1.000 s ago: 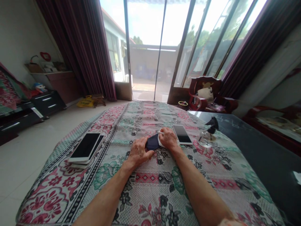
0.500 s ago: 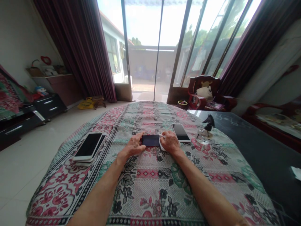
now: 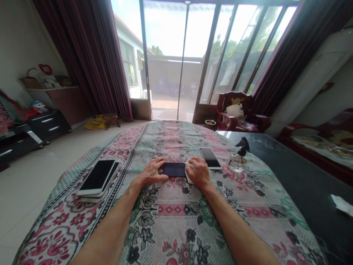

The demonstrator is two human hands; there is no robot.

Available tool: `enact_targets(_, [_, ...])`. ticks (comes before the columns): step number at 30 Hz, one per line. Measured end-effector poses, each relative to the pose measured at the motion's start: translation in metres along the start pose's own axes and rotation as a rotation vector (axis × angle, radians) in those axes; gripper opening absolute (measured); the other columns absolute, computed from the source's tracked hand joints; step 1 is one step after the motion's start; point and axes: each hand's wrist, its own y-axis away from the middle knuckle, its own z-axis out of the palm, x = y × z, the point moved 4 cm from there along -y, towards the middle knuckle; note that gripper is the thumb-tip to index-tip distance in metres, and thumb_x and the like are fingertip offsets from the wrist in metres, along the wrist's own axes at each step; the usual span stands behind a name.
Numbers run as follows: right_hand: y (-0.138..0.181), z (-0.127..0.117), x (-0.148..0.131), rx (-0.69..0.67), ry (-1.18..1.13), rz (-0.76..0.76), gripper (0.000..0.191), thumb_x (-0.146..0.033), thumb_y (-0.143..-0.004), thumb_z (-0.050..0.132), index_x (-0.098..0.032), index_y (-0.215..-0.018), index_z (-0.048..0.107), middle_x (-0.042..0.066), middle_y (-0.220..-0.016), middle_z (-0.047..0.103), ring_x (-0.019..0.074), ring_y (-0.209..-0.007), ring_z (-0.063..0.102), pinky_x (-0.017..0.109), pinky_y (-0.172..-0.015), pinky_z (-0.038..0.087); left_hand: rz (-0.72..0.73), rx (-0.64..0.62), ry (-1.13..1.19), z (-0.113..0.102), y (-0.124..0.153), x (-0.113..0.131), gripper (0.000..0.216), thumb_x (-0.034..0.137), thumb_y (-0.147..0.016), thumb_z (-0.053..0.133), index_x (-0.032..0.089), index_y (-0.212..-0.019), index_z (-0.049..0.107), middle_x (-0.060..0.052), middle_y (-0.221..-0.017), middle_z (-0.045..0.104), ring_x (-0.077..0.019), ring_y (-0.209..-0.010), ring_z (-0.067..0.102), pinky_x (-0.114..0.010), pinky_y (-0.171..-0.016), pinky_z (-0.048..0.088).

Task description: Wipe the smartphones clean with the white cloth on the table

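A dark phone [image 3: 174, 169] lies flat, screen up, on the flowered tablecloth [image 3: 176, 224] in front of me. My left hand [image 3: 151, 173] grips its left end with curled fingers. My right hand [image 3: 198, 172] rests at the phone's right end, fingers closed round a small white cloth [image 3: 189, 176] that peeks out beneath it. A white phone [image 3: 209, 158] lies just beyond my right hand. Two stacked white devices with dark screens [image 3: 97, 177] sit to the left.
A small clear glass dish with a black horse figure [image 3: 239, 156] stands right of the white phone. The dark glossy table [image 3: 309, 187] extends right, with a white scrap [image 3: 342, 204] on it. Red wooden chairs [image 3: 237, 110] and sliding glass doors are behind.
The dark phone, earlier tilted between my hands, now lies flat with its screen up. My left hand has slid to its left end; the right keeps the cloth.
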Motion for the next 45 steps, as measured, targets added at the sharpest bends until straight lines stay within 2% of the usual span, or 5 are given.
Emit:
enact_targets(5, [0.003,-0.001,0.001,0.027,0.013,-0.035,0.02,-0.025,-0.086,0.052,-0.019,-0.084,0.071,0.007,-0.102,0.065,0.0201,-0.097,0.053,0.032,-0.093,0.036,-0.016,0.007,0.016,0.0,-0.001,-0.002,0.061,0.033,-0.062,0.076,0.017,-0.119,0.062,-0.011,-0.133,0.054,-0.0331,-0.125,0.046,-0.044,-0.107,0.036])
enact_targets(10, [0.002,0.0,-0.007,-0.047,0.051,-0.056,0.023,-0.025,-0.089,0.05,-0.02,-0.085,0.072,0.005,-0.098,0.067,0.0189,-0.094,0.055,0.03,-0.091,0.036,-0.006,-0.017,0.041,0.0,-0.004,-0.006,0.055,0.037,-0.062,0.077,0.019,-0.113,0.065,-0.01,-0.134,0.053,-0.0313,-0.124,0.047,-0.042,-0.107,0.036])
enact_targets(21, [-0.001,0.017,-0.051,-0.147,0.111,-0.104,0.023,-0.03,-0.092,0.048,-0.024,-0.093,0.071,0.004,-0.107,0.068,0.021,-0.1,0.054,0.033,-0.087,0.034,-0.03,-0.003,0.057,0.0,-0.004,-0.009,0.059,0.041,-0.057,0.082,0.019,-0.11,0.068,-0.009,-0.13,0.055,-0.0315,-0.121,0.049,-0.04,-0.104,0.039])
enact_targets(28, [-0.002,0.033,-0.083,-0.204,0.044,-0.191,0.024,-0.031,-0.093,0.046,-0.025,-0.095,0.069,0.003,-0.106,0.067,0.0203,-0.102,0.052,0.034,-0.09,0.033,-0.014,0.045,0.045,0.002,-0.003,-0.007,0.05,0.034,-0.057,0.079,0.021,-0.105,0.07,-0.007,-0.126,0.059,-0.029,-0.119,0.052,-0.039,-0.106,0.038])
enact_targets(45, [-0.001,0.025,-0.075,-0.231,-0.054,-0.233,0.026,-0.033,-0.094,0.045,-0.029,-0.103,0.069,0.0,-0.112,0.066,0.0202,-0.108,0.048,0.037,-0.095,0.026,-0.054,-0.043,0.014,-0.005,-0.002,0.002,0.059,0.036,-0.062,0.08,0.022,-0.117,0.065,-0.01,-0.135,0.053,-0.0316,-0.127,0.046,-0.043,-0.11,0.035])
